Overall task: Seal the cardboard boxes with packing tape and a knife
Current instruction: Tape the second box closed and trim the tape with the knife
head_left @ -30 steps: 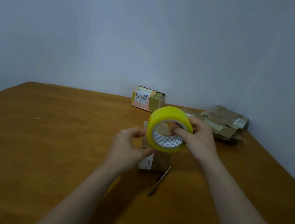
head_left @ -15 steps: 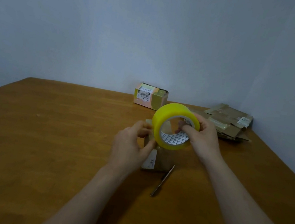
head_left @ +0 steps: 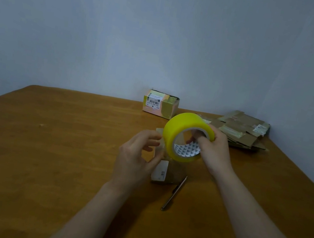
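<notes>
Head camera: both bare hands are up over the table, tape in play.
Left hand (head_left: 136, 156): just left of the yellow roll of packing tape (head_left: 183, 126). Its fingers have come off the rim they were picking at a moment ago, and thumb and fingertips are now curved and apart. Whether a clear tape end is caught there, I cannot tell.
Roll: up a touch and swung rightward since then, tilted, core towards us.
Right hand (head_left: 216, 151): clamped on the roll's right side, fingers hooked through the core.
Meaning: probably hunting or starting the free end; no strip laid yet.
Small brown cardboard box (head_left: 161, 173): directly below the roll, partly hidden.
Slim metal knife (head_left: 173, 194): below the roll, lying untouched.
Surface: brown wooden table (head_left: 46, 153). A taped, labelled carton (head_left: 160, 107) sits behind the roll, with flattened cardboard sheets (head_left: 239, 130) to its right.
Room: plain blue-grey wall (head_left: 163, 39) behind the roll.
</notes>
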